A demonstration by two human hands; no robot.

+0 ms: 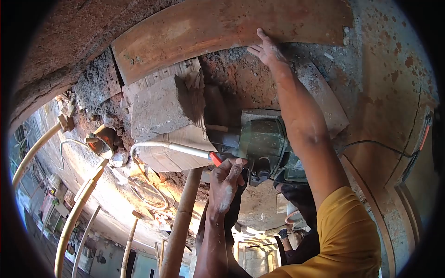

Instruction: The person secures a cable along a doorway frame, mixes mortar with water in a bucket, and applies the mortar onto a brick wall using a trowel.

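My left hand (pixel 225 184) is closed at a red-levered valve (pixel 215 159), its thumb and fingers pinched just beside the lever. A white pipe (pixel 189 149) runs from the left into this fitting. Right behind it sits a green motor-like machine (pixel 262 139) with dark pipes, partly hidden by my forearm. My right hand (pixel 270 50) is stretched out with fingers apart, against the lower edge of a long brown board (pixel 232 25); it grips nothing. My right arm in a yellow sleeve crosses in front of the machine.
A rough concrete block (pixel 160 109) rests against wooden boards left of the machine. Several bamboo poles stand at lower left, one thick pole (pixel 181 227) close to my left forearm. A black cable (pixel 375 142) hangs at right. An orange-brown pipe opening (pixel 103 141) shows at left.
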